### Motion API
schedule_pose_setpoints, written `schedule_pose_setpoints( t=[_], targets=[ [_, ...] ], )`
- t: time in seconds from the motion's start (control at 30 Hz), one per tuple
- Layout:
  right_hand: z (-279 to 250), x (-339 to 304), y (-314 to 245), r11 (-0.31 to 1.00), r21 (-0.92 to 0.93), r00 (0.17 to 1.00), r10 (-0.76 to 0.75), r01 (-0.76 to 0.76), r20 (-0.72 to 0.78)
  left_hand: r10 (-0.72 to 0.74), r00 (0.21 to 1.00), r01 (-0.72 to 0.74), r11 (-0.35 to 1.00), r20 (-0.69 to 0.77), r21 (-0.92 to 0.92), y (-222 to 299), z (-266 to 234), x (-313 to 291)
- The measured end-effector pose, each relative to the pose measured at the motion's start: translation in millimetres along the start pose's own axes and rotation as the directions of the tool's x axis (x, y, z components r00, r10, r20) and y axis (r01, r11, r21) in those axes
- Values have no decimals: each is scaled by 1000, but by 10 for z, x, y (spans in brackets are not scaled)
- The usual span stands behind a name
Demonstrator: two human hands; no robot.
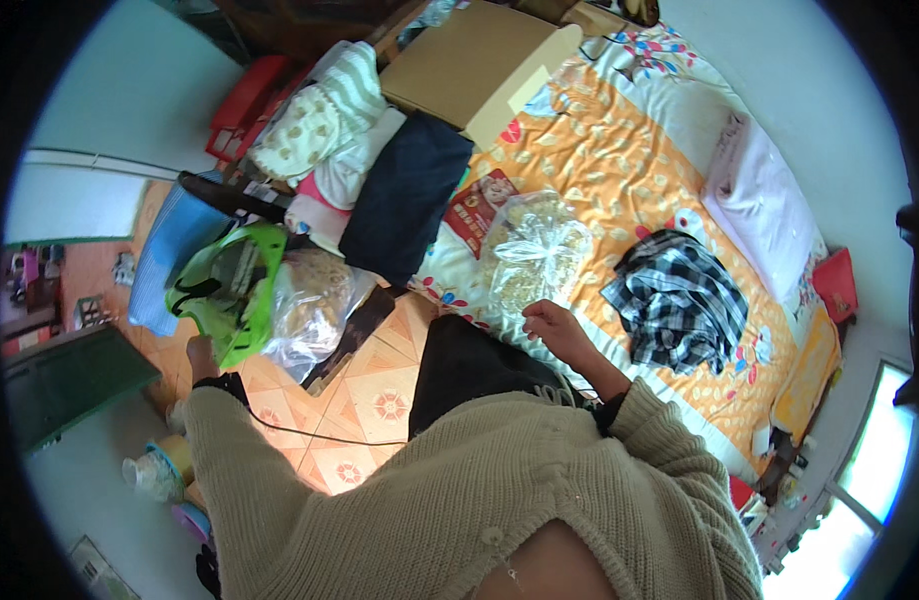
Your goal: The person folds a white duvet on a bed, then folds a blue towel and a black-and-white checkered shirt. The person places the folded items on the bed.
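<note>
At the left, my left hand is closed at the lower edge of a bright green bag with black straps; its fingers are partly hidden. The bag is tilted with its mouth open, and something pale lies inside. My right hand hovers at the bed's near edge, empty, fingers loosely bent and apart. Just beyond it lies a knotted clear plastic bag with pale yellowish contents. Another clear plastic bag with tan contents rests beside the green bag.
On the orange patterned bed are a black-and-white checked cloth, a folded lilac blanket, a red packet, a dark folded cloth and a cardboard box. A cable crosses the tiled floor.
</note>
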State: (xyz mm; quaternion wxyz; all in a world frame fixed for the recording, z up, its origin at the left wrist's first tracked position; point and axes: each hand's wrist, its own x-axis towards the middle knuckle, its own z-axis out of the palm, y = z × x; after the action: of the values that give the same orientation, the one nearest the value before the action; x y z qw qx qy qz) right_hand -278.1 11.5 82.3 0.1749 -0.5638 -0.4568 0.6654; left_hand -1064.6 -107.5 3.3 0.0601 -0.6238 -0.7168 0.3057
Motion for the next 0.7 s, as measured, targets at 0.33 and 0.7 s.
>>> schedule_pose_setpoints(
  t=[0.33,0.7],
  targets=[
    [-424,-268,1116,970,-117,942,174,-215,-288,-586,719,535,123,373,-836,277,-290,306],
    [-548,-373,1478,964,131,920,260,-231,-293,-447,857,244,-83,255,-966,1181,-1161,777]
  ],
)
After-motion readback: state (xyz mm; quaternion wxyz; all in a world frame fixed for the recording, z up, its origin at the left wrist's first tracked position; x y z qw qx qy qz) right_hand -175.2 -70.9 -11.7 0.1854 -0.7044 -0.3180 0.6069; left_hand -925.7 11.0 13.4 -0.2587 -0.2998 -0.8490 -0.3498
